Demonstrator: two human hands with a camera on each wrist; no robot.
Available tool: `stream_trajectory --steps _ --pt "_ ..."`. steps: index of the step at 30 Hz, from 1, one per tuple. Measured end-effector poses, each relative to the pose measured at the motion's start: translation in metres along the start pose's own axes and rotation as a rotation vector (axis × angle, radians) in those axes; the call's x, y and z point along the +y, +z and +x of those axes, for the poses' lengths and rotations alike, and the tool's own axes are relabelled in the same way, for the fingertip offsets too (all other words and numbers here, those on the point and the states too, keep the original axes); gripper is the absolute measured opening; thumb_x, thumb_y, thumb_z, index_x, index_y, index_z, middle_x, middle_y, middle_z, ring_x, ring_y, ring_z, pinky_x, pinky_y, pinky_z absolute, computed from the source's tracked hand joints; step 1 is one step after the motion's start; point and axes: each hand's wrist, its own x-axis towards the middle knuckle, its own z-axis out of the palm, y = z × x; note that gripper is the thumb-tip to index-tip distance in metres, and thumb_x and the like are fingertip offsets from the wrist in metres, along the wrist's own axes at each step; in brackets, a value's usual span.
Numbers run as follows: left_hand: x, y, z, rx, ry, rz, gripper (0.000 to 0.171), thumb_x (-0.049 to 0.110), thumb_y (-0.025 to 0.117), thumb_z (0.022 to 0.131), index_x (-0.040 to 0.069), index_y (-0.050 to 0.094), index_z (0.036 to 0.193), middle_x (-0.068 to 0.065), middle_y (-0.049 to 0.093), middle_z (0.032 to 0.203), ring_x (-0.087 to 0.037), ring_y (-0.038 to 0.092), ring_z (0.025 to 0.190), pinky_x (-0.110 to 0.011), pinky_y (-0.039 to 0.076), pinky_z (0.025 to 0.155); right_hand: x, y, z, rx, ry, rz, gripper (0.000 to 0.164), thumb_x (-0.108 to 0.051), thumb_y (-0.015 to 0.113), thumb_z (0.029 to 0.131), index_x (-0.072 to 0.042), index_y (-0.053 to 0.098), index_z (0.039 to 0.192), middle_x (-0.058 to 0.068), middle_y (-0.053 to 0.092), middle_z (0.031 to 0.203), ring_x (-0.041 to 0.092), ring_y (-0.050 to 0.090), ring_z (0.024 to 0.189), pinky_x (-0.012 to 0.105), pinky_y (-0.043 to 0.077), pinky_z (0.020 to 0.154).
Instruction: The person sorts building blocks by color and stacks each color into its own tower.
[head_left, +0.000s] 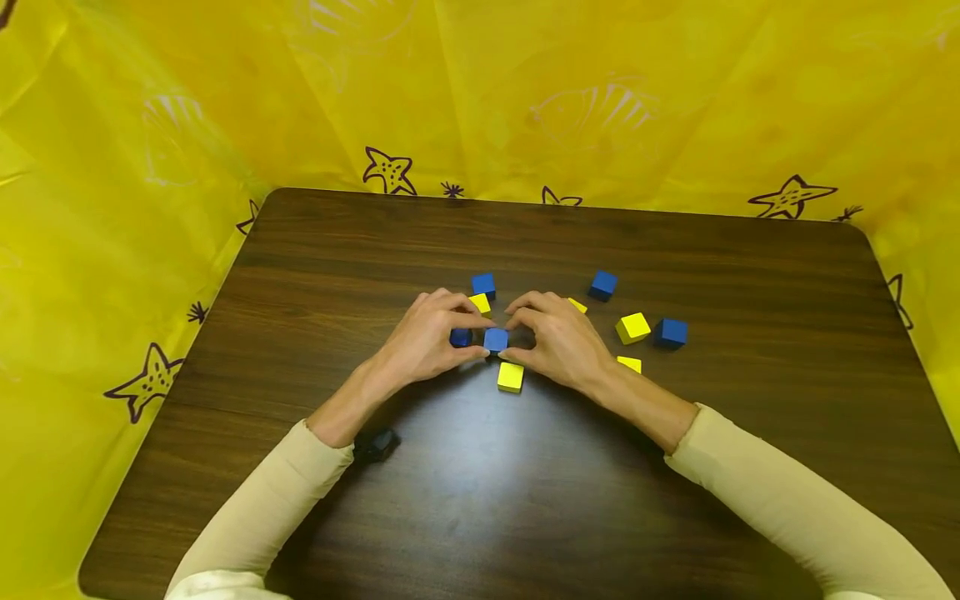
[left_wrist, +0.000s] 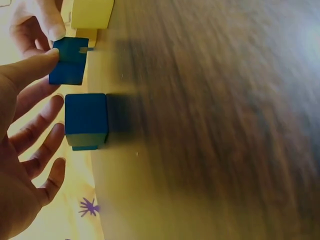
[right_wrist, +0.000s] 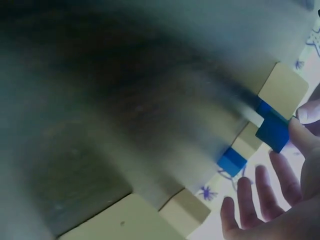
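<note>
Between my two hands is a blue cube (head_left: 496, 340), pinched at its front and back faces by thumbs and forefingers. My left hand (head_left: 429, 340) holds its left side, my right hand (head_left: 558, 343) its right side. In the left wrist view the held blue cube (left_wrist: 69, 61) looks slightly off the tabletop, and the left hand's other fingers are spread. A second blue cube (head_left: 461, 337) sits under the left hand, partly covered. Just in front of the held cube lies a yellow cube (head_left: 510, 377). The right wrist view also has the held blue cube (right_wrist: 275, 132) at the thumb tip.
Behind the left hand are a yellow cube (head_left: 480, 305) and a blue cube (head_left: 483, 285). Right of the right hand lie blue cubes (head_left: 603, 285) and yellow cubes (head_left: 633, 327), some partly hidden. A black object (head_left: 378, 446) shows by the left cuff. Yellow cloth (head_left: 480, 100) borders the brown table (head_left: 525, 517).
</note>
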Motion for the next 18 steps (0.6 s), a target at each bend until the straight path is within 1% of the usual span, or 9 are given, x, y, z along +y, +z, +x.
stream_trajectory --steps 3,11,18 --pt "-0.002 -0.001 -0.001 -0.004 -0.008 -0.009 0.039 0.033 0.086 0.079 0.02 0.077 0.114 0.001 0.068 0.107 -0.022 0.055 0.104 -0.042 0.039 0.085 -0.002 0.001 0.003 0.003 0.003 -0.002 0.035 -0.035 0.088 0.075 -0.008 0.076 0.094 0.005 0.066 0.114 0.025 0.06 0.105 0.041 0.048 0.092" --pt "-0.008 -0.004 -0.004 -0.032 -0.04 -0.015 0.038 0.033 0.085 0.08 0.018 0.077 0.114 0.0 0.068 0.11 -0.021 0.057 0.104 -0.043 0.041 0.086 -0.009 0.005 0.011 -0.035 0.048 -0.048 0.035 -0.038 0.088 0.075 -0.011 0.077 0.094 0.003 0.066 0.113 0.024 0.06 0.102 0.039 0.048 0.084" --pt "-0.012 -0.005 -0.005 -0.06 -0.059 -0.028 0.038 0.032 0.084 0.081 0.018 0.076 0.115 -0.001 0.068 0.111 -0.021 0.059 0.103 -0.046 0.044 0.087 -0.011 0.009 0.014 -0.06 0.061 -0.065 0.035 -0.038 0.087 0.076 -0.012 0.077 0.096 0.003 0.066 0.113 0.024 0.059 0.1 0.038 0.047 0.082"
